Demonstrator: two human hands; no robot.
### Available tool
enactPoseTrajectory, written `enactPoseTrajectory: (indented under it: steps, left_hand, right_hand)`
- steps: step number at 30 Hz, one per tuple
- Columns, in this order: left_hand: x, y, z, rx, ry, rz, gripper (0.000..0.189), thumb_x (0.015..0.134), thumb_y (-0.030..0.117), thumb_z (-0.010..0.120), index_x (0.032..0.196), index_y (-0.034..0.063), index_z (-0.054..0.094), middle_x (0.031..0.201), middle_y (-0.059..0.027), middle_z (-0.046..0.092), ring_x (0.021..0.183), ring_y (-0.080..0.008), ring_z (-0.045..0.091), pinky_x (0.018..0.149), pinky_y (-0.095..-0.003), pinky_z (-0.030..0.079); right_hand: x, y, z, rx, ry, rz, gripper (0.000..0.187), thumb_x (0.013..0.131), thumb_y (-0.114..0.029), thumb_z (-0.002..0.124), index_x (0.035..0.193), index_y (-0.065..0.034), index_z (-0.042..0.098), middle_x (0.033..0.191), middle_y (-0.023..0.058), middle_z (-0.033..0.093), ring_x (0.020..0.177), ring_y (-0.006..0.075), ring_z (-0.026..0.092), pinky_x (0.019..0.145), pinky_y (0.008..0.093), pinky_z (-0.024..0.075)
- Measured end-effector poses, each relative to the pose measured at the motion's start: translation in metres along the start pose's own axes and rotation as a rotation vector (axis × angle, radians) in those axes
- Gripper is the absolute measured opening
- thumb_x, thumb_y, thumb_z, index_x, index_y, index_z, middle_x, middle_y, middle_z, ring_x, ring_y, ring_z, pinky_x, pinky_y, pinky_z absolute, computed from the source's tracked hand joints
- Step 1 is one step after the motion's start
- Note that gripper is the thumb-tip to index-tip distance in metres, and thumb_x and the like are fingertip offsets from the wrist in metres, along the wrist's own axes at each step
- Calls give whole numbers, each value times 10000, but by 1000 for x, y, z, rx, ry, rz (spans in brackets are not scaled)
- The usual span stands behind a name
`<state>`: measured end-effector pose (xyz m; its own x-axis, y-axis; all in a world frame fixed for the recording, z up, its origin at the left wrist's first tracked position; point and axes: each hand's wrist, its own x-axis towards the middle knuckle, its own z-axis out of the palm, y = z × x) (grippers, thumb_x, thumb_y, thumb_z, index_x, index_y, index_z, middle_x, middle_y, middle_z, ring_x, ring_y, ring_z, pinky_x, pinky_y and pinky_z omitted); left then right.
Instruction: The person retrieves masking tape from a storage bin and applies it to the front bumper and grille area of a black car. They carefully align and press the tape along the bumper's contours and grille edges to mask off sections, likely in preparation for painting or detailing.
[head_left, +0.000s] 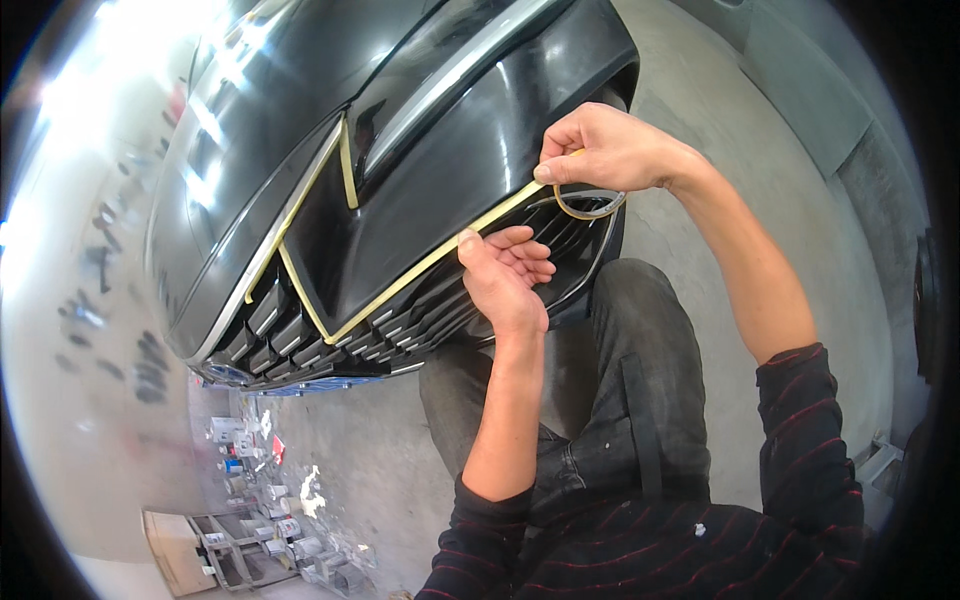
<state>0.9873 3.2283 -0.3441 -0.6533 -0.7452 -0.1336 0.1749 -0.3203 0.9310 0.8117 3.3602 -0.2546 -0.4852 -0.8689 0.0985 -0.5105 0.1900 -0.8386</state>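
A strip of yellow masking tape runs along the lower edge of a black car bumper, above the grille. The thumb of my left hand presses on this strip, its other fingers apart and holding nothing. Farther right, my right hand grips a thin roll of masking tape, with the strip's end at its thumb. More tape slants down to the strip's left corner. Tape also borders the chrome trim, and a short piece hangs beside the headlight.
My bent knees are close to the bumper. Cans and cups stand on the concrete floor at lower left, beside a metal frame. A wall with dark paint marks is at the left.
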Motion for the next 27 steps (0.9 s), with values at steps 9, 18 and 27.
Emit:
enactPoseTrajectory:
  steps: [9, 18, 27]
  left_hand:
    - [-1, 2, 1, 73, 49, 24, 737, 1094, 628, 439, 961, -45, 708, 703, -133, 693, 554, -209, 617, 559, -320, 509]
    - [-3, 13, -10, 107, 57, 41, 623, 1122, 492, 481, 936, -54, 716, 679, -144, 697, 549, -206, 619, 553, -318, 506]
    - [-3, 9, -5, 89, 35, 31, 684, 1111, 557, 441, 980, -56, 716, 700, -135, 700, 566, -210, 627, 567, -326, 518]
  right_hand:
    - [-7, 3, 3, -11, 67, -84, 289, 969, -266, 818, 942, 18, 776, 754, 34, 704, 733, 100, 613, 668, 323, 504]
    - [-37, -18, 2, 1, 53, -98, 184, 940, -178, 802, 968, 2, 778, 830, 160, 774, 771, 259, 736, 725, 408, 563]
    - [-17, -1, 4, 98, 85, -9, 240, 934, -233, 800, 968, 4, 794, 797, 126, 770, 747, 209, 729, 707, 374, 560]
